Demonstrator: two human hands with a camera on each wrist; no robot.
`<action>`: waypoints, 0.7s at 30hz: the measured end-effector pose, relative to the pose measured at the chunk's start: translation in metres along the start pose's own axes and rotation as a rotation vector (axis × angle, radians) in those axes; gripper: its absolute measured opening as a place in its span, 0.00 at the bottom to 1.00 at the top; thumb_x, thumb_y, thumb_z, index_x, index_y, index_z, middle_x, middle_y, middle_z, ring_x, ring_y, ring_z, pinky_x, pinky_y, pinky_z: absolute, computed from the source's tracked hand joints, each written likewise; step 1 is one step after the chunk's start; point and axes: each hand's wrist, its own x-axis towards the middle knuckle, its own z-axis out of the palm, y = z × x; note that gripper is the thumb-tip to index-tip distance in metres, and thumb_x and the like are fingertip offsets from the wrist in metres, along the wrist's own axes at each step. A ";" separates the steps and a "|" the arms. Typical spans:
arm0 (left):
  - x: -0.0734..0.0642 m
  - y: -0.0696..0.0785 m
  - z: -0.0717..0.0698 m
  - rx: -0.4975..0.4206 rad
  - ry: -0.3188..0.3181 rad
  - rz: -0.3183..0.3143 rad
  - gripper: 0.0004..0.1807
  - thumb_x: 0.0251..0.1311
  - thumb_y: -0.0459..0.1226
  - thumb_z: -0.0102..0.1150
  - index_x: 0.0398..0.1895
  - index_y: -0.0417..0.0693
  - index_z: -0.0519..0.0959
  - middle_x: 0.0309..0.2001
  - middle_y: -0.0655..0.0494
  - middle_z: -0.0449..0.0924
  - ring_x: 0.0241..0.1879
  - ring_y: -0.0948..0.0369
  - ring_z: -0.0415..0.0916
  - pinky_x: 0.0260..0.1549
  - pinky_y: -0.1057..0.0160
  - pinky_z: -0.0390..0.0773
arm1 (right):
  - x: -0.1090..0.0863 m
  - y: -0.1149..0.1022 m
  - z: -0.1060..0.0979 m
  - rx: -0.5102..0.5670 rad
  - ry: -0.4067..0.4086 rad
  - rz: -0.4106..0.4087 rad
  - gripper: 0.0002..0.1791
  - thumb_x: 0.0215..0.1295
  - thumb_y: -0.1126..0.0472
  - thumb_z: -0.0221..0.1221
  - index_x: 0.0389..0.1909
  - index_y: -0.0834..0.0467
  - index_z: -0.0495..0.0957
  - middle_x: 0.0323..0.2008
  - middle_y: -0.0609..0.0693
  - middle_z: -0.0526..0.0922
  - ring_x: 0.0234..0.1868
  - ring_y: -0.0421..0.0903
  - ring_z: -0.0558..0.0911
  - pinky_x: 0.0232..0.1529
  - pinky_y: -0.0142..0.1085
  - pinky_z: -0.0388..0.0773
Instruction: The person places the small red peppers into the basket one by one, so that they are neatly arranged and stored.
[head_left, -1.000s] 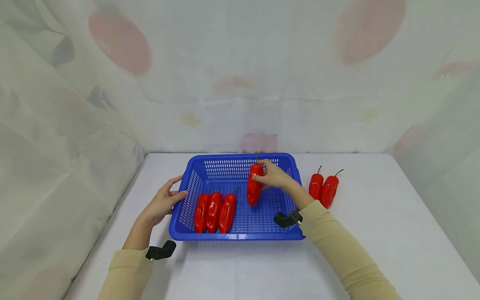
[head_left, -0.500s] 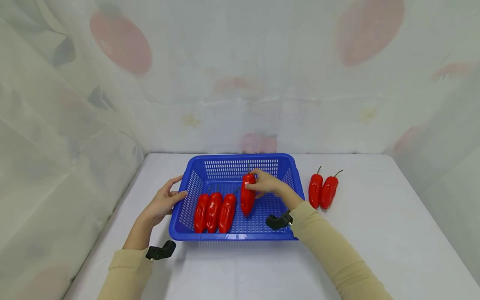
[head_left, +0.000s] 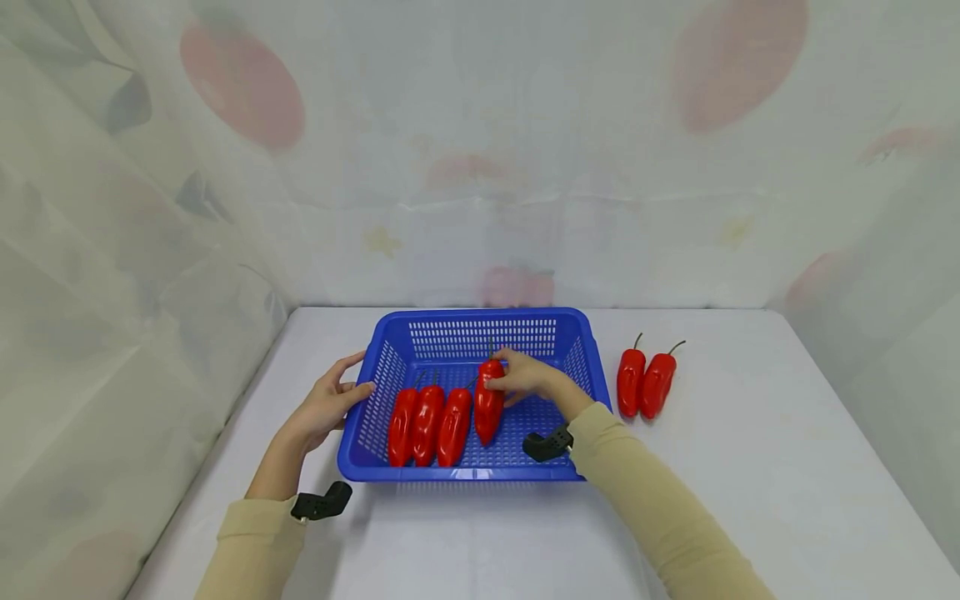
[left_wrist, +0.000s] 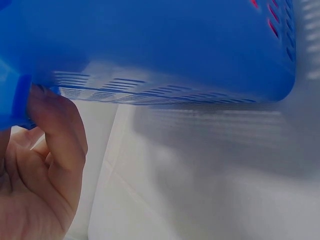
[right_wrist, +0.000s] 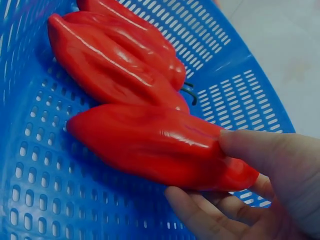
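A blue plastic basket (head_left: 480,473) with slotted walls stands on the table. My left hand (head_left: 327,406) grips its left rim; in the left wrist view the fingers (left_wrist: 62,127) curl under that rim. Inside, three red peppers (head_left: 427,425) lie side by side at the left, stems pointing away. My right hand (head_left: 527,375) holds another red pepper (right_wrist: 145,142) near its stem end, thumb on one side and fingers on the other. This pepper (head_left: 489,404) is just right of the three, low over the basket floor; whether it touches the floor is unclear.
Two more red peppers (head_left: 643,383) lie on the white table (head_left: 765,467) to the right of the basket. A pale printed sheet (head_left: 480,167) rises behind the table and along its sides. Black wrist cameras (head_left: 322,502) sit on both wrists.
My right hand has carried its pepper left, nearer to me and lower, up to the row of three. The left hand and the basket have stayed in place.
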 end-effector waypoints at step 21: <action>0.002 -0.002 0.001 -0.012 0.001 -0.009 0.39 0.61 0.44 0.56 0.71 0.60 0.46 0.51 0.32 0.73 0.36 0.49 0.82 0.32 0.47 0.81 | 0.000 0.003 0.005 -0.177 -0.051 0.034 0.31 0.61 0.61 0.58 0.64 0.62 0.59 0.41 0.58 0.76 0.34 0.49 0.80 0.37 0.44 0.82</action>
